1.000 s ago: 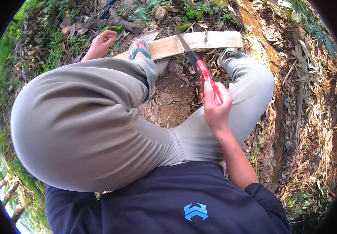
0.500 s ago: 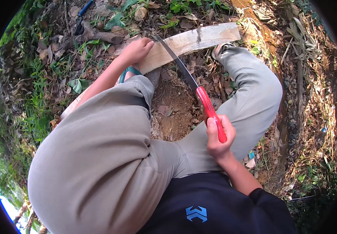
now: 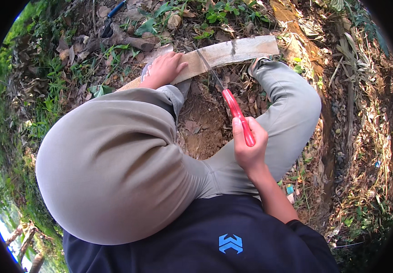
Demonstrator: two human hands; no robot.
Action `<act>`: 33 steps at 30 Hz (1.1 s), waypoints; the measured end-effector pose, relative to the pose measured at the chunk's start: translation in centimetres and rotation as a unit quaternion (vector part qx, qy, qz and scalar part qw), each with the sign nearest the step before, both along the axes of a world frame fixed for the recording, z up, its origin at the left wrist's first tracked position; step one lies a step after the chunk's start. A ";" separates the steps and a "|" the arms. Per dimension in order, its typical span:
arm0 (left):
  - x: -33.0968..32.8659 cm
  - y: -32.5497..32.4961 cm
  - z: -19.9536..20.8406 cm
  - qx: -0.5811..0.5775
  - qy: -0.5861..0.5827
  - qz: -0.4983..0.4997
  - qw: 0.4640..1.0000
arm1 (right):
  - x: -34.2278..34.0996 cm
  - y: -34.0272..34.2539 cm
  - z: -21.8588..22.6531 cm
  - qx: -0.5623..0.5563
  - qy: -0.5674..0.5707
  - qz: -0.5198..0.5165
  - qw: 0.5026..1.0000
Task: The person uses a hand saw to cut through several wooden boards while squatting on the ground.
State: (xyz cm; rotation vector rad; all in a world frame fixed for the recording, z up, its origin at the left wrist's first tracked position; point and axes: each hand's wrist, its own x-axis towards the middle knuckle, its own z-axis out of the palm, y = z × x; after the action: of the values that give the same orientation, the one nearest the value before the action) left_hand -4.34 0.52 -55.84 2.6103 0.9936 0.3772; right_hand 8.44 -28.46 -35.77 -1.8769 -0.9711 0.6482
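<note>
A long wooden board (image 3: 232, 51) lies on the ground beyond my bent legs, running from the lower left up toward the right. My left hand (image 3: 164, 69) rests palm down on its left part, fingers stretched across the wood. My right hand (image 3: 251, 141) is wrapped round the red handle of a handsaw (image 3: 235, 109). The saw's thin blade reaches away from me and lies across the board, just right of my left hand. Whether its teeth are sunk in the wood cannot be made out.
A blue-handled tool (image 3: 114, 10) lies at the far left, near a thick piece of wood (image 3: 130, 41). Dry leaves and green plants (image 3: 226, 12) cover much of the ground. Bare brown soil (image 3: 203, 132) shows between my legs. A foot stands by the board's right end.
The saw and my right hand have moved forward, away from me. My left hand has settled flatter on the board, and my left leg has shifted.
</note>
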 end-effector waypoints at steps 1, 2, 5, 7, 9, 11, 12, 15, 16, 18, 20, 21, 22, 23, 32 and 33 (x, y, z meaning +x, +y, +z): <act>0.0 -0.2 0.1 0.002 -0.006 -0.002 1.000 | -0.2 0.5 0.7 -0.004 -0.009 -0.001 1.000; -0.1 -0.1 0.3 0.001 -0.001 0.002 1.000 | -0.4 1.0 0.9 -0.008 -0.017 -0.001 1.000; 0.8 -0.5 0.9 -0.022 0.000 0.009 1.000 | 1.5 5.1 -1.4 0.030 -0.048 -0.014 0.998; 1.4 -0.7 0.8 -0.020 -0.015 0.009 1.000 | 1.9 7.7 -1.5 -0.001 -0.079 -0.006 0.997; 1.1 -1.0 1.1 -0.050 0.008 0.011 0.999 | 1.2 8.1 -2.1 -0.014 -0.062 -0.006 0.998; 0.4 -0.2 0.8 -0.049 0.009 0.010 0.999 | 0.7 7.1 -2.9 -0.019 -0.061 -0.002 0.998; -0.2 0.0 0.1 -0.037 0.000 0.008 0.999 | 0.1 6.7 -3.0 -0.019 -0.059 0.004 0.998; 0.4 -0.5 0.4 -0.041 0.006 0.008 0.999 | -1.0 4.9 -0.1 -0.006 -0.009 -0.014 1.000; 0.3 -0.6 0.4 -0.037 0.001 0.010 0.999 | -1.0 4.5 0.3 -0.019 -0.022 -0.010 1.000; -0.5 -0.6 0.6 -0.022 -0.012 0.016 1.000 | -0.6 5.4 -1.0 -0.004 -0.032 -0.003 0.999; 0.7 -0.5 1.3 -0.046 -0.011 0.016 0.999 | -0.1 9.2 -1.6 -0.003 -0.099 0.012 0.995; 1.3 -0.9 1.3 -0.058 -0.011 0.010 0.998 | 0.4 10.7 -3.1 -0.002 -0.129 0.016 0.991; 0.7 -0.6 1.2 -0.062 -0.022 0.021 0.998 | 0.3 11.5 -4.0 0.003 -0.121 0.013 0.993; 0.6 -0.5 1.0 -0.047 -0.030 0.016 0.998 | 0.3 11.8 -4.5 0.006 -0.114 0.010 0.993; 1.1 -0.1 1.3 -0.037 -0.037 0.006 0.999 | 2.2 8.1 -1.6 0.002 -0.074 -0.010 0.997; 1.1 -0.4 1.1 -0.043 -0.034 -0.001 0.998 | 1.4 10.3 -2.7 0.000 -0.089 -0.007 0.996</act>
State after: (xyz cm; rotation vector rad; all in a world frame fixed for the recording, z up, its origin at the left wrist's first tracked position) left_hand -3.21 0.13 -54.76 2.5041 0.9629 0.4107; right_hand 9.81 -18.18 -38.46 -1.9637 -1.0700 0.4793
